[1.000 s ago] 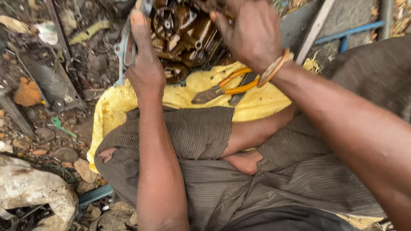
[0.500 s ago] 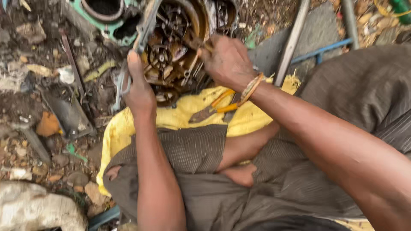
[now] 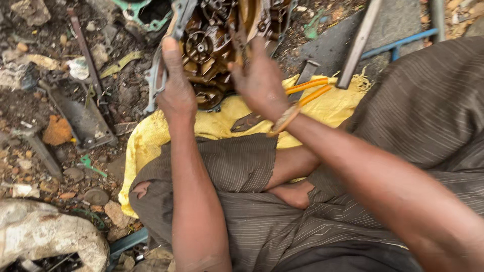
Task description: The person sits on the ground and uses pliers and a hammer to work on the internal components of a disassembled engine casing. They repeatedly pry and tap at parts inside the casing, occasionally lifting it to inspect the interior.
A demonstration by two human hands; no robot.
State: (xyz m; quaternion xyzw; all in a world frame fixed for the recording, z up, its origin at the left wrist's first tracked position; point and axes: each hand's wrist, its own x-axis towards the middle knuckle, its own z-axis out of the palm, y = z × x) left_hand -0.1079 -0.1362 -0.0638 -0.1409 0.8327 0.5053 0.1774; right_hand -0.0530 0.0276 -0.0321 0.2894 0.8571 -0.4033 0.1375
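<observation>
An oily, rusty engine case (image 3: 212,45) with gears inside rests on a yellow sack (image 3: 222,123) in front of my crossed legs. My left hand (image 3: 176,88) grips the case's left metal edge, thumb up along the rim. My right hand (image 3: 259,80), with a band on the wrist, is raised off the case with fingers spread, holding nothing. Pliers with orange handles (image 3: 307,90) lie on the sack just right of that hand.
Dirt ground strewn with stones, scrap metal and leaves lies to the left. A green housing (image 3: 138,10) sits at the top left. A grey metal bar (image 3: 358,45) and a blue frame (image 3: 398,43) lie at the upper right. A large pale rock (image 3: 43,236) sits at the bottom left.
My right hand has lifted off the engine case and opened its fingers. The left hand keeps its hold on the case edge. The view has shifted down and closer.
</observation>
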